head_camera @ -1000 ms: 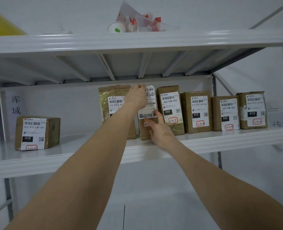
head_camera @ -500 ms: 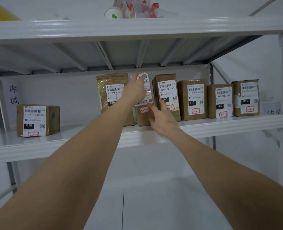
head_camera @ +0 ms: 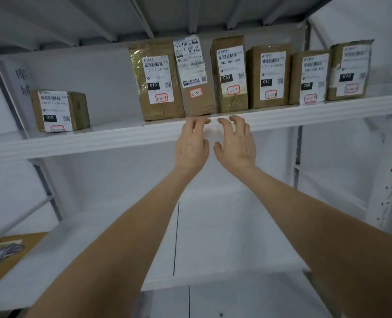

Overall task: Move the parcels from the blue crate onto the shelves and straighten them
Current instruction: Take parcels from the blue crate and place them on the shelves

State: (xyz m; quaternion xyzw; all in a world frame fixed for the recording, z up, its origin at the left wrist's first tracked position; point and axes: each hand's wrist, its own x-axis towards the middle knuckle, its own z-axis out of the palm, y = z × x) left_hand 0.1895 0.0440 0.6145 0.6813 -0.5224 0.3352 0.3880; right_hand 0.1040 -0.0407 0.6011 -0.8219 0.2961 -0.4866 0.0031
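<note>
The parcel (head_camera: 196, 92) tagged 3-2-5 now stands on the shelf (head_camera: 309, 114) between its neighbours (head_camera: 230, 72), and your left hand (head_camera: 191, 145) and right hand (head_camera: 235, 145) have dropped away loose and empty, so that placement looks finished.

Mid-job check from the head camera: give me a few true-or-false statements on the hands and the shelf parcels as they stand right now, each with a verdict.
1. The left hand and the right hand hold nothing. True.
2. The lone parcel touches the row. False: bare shelf lies between them.
3. Six parcels stand side by side in the row. True.
4. The narrow parcel, second from the row's left end, lies flat. False: it stands upright between its neighbours.
5. The blue crate is in view. False: no crate shows.
</note>
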